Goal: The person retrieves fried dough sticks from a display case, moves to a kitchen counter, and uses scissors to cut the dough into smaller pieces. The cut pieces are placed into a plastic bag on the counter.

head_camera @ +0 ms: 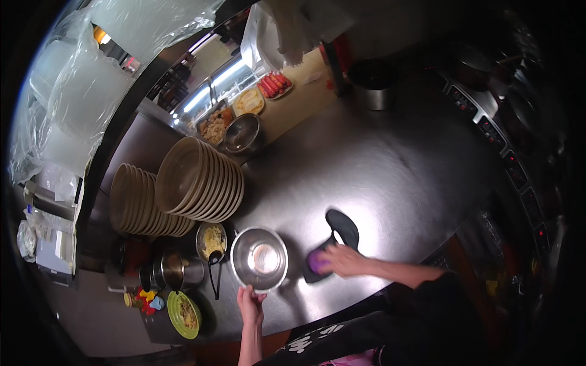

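My left hand (251,304) grips the near rim of a round stainless steel bowl (243,270), thumb on the edge. The bowl rests on or just above the steel worktop (293,192); I cannot tell which. Light reflects off its inside, and a few small bits lie near its bottom. My right hand (341,261), blurred, has its fingers closed over a small purple thing (316,261), itself blurred and partly hidden. Around it a dark curved shape (345,226) lies on the shiny worktop; whether it is an object or a reflection is unclear.
Stacked beige bowls (201,178) lean at the left. Beside them are a small bowl of yellow shreds (213,239), a black ladle (215,279), steel pots (173,270) and a green bowl of food (184,315). A metal pot (376,98) stands behind, control panels (492,130) at right.
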